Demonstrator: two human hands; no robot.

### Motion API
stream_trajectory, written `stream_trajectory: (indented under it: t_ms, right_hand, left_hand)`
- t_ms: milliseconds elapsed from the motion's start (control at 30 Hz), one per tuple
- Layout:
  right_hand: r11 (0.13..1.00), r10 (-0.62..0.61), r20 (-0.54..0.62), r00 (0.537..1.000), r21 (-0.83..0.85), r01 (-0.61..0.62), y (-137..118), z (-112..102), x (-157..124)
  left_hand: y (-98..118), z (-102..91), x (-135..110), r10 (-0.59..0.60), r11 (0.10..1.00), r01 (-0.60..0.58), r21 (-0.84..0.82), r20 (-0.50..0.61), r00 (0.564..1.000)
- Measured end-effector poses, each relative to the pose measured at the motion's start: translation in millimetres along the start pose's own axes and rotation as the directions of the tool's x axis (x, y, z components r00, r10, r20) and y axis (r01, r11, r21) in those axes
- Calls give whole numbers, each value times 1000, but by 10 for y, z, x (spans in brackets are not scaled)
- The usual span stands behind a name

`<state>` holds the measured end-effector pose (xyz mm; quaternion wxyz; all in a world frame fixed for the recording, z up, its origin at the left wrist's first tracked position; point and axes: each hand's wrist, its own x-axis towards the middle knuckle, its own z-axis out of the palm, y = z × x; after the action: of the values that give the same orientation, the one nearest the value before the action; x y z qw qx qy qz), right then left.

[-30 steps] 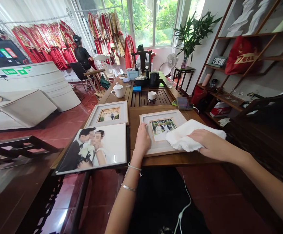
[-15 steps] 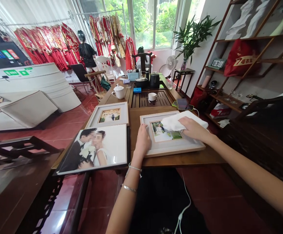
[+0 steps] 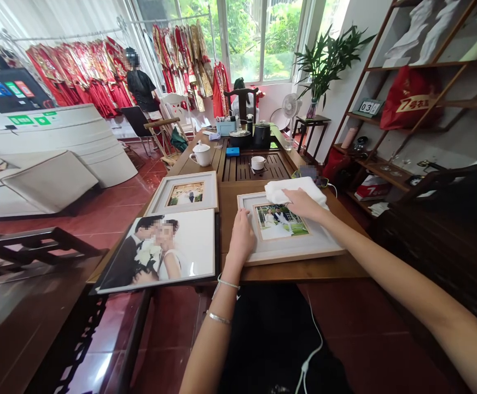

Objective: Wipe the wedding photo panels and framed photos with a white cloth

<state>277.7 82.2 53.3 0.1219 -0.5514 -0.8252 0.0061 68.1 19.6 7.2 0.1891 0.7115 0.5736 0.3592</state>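
A framed wedding photo (image 3: 324, 243) with a pale wood frame and a wide grey-white mat lies on the wooden table in front of me. My left hand (image 3: 242, 236) grips its left edge, fingers closed on the frame. Pressed on the far part of the frame is a folded white cloth (image 3: 296, 190), and my right hand (image 3: 302, 203) holds it from the near side. The cloth hides the frame's far right area. To the left lies a large photo panel of a couple (image 3: 193, 246), and behind it rests a second framed photo (image 3: 210, 191).
Beyond the frames stand a white lidded teapot (image 3: 201, 154), a slatted tea tray (image 3: 240, 169), a white cup (image 3: 257, 162) and a blue box (image 3: 232, 151). A phone (image 3: 324, 180) with a cable lies behind the cloth. A person (image 3: 140, 87) stands by the clothes racks.
My right hand has slid the white cloth left and away from me, to the frame's far edge, uncovering more of the photo. My left hand stays on the left edge.
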Motion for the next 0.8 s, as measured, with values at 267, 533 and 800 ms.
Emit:
stream_trajectory:
  t_ms: [267, 533, 800]
  right_hand:
    - [965, -239, 179, 954, 155, 212, -341, -251, -868]
    - [938, -248, 225, 942, 299, 176, -524, -672, -1418]
    - [952, -245, 210, 947, 237, 194, -442, -431, -1316]
  left_hand:
    - [-73, 71, 8, 43, 997, -47, -59, -67, 997]
    - [-68, 70, -3, 38, 997, -42, -65, -61, 997]
    - [-65, 65, 6, 35, 997, -39, -60, -52, 998]
